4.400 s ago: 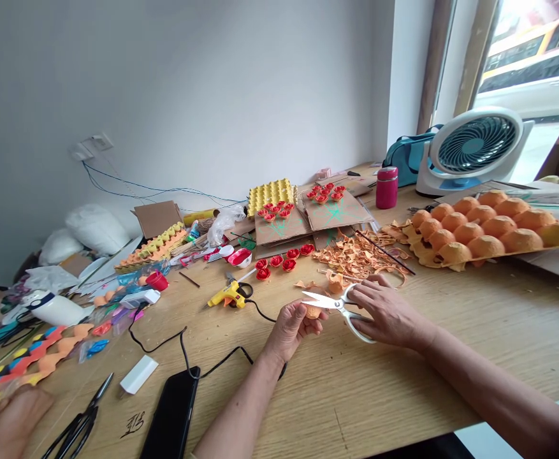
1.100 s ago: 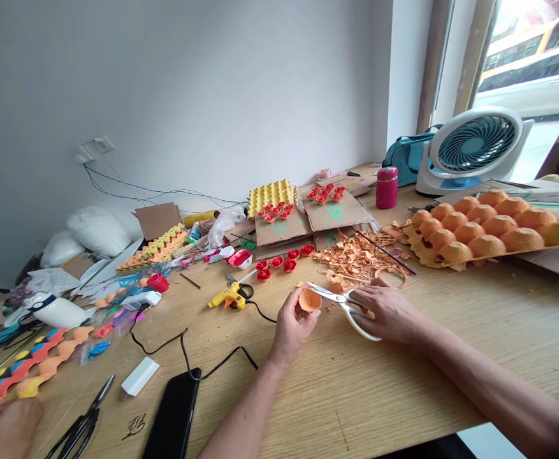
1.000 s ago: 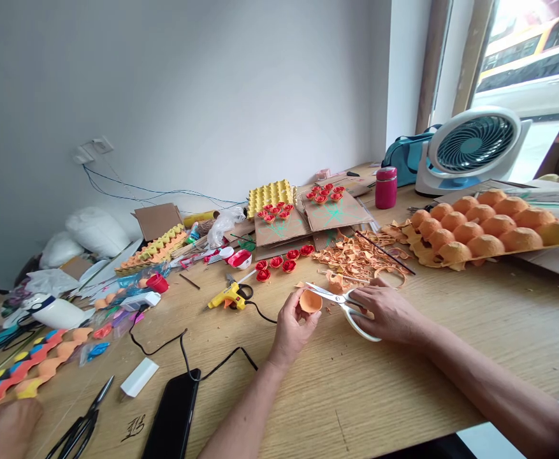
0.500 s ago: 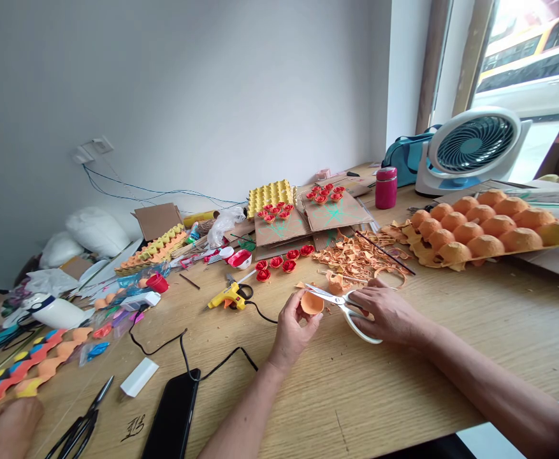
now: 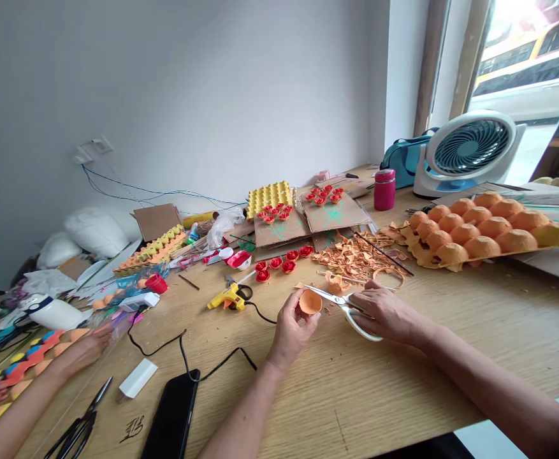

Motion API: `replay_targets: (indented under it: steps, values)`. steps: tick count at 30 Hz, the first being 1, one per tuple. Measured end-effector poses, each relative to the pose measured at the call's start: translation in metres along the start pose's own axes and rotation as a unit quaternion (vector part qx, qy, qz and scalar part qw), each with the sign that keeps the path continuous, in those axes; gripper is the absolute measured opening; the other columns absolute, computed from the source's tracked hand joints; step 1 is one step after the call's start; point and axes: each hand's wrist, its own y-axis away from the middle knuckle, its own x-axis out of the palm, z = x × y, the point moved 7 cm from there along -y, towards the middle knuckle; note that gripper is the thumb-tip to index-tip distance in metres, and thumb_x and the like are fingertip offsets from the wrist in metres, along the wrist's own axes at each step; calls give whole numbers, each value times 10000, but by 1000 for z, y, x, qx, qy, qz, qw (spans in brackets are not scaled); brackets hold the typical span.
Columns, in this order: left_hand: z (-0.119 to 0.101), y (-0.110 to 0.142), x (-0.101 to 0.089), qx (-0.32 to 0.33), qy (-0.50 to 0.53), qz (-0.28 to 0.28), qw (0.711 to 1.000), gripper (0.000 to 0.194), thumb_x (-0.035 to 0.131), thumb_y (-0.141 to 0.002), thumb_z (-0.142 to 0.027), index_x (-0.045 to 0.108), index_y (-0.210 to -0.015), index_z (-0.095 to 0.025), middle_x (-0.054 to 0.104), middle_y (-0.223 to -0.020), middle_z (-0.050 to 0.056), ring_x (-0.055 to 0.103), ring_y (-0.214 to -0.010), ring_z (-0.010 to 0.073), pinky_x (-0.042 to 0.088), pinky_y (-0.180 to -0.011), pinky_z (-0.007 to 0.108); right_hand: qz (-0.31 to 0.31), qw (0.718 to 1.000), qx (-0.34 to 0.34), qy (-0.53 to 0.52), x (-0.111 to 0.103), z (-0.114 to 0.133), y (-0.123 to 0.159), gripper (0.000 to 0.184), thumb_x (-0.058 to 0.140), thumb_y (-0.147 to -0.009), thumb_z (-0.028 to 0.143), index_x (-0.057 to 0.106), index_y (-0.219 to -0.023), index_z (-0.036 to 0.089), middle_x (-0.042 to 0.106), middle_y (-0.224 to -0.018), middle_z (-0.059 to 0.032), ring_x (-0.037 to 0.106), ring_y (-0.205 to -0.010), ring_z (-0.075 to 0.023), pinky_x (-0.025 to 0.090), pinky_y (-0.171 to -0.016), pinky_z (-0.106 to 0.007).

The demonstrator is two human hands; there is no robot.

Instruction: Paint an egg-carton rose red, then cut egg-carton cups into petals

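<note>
Pinched in my left hand is an orange egg carton cup, its hollow side facing me. My right hand grips white-handled scissors by the loops, and their blades lie at the cup's upper rim. Behind my hands spreads a heap of orange carton scraps, with a loose cut piece at its near edge. Several red paper flowers stand on the table left of the heap. A yellow glue gun lies to the left of my left hand.
An orange egg tray rests at the right, before a white fan and a pink flask. Nearer left lie a black phone, black scissors and a white block. A co-worker's hand reaches in at the left.
Since the earliest frame, the cup has been turned so its hollow shows, and the scissor blades have closed up at its rim. The co-worker's arm has just stretched forward at the left.
</note>
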Motion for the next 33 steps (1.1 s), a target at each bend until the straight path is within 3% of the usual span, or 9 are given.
replay_targets:
  steps: [5,9,21,27,33]
  values:
    - [5,-3,-4,-17,61,-14,998,518,706,-750,-222,528,-1232,-157,583,-1343,165,595,-1221,257,509,-998,340,-15,1000,13,11,1,-6,1,301,398,-1015,357,492,-772,206,611,-686,-17,520,-606,-150,315,-732,-326]
    - [10,-5,-3,-47,102,1,994,535,726,-750,-259,515,-1232,-162,601,-1317,154,591,-1224,245,455,-1067,361,-30,999,25,16,1,-10,1,294,421,-1003,367,509,-776,202,613,-692,-21,528,-613,-155,307,-715,-326]
    - [9,-4,0,-47,73,5,996,522,769,-713,-328,536,-1150,-158,679,-1118,112,664,-1037,226,534,-920,343,-23,999,41,8,-4,-7,0,287,467,-979,408,511,-777,209,633,-702,-12,537,-627,-155,302,-706,-329]
    - [1,-3,4,-35,66,21,997,454,728,-746,-282,556,-1148,-162,674,-1188,139,658,-1092,243,529,-956,361,-10,999,41,3,-5,-5,-1,204,502,-960,393,571,-889,215,683,-799,-34,594,-740,-189,313,-734,-337]
    - [-2,-1,4,-16,18,24,999,449,741,-744,-265,599,-1157,-161,677,-1193,135,658,-1074,251,553,-919,345,-11,999,39,1,-6,-3,-1,219,509,-950,411,571,-878,214,686,-811,-44,594,-757,-194,321,-740,-340]
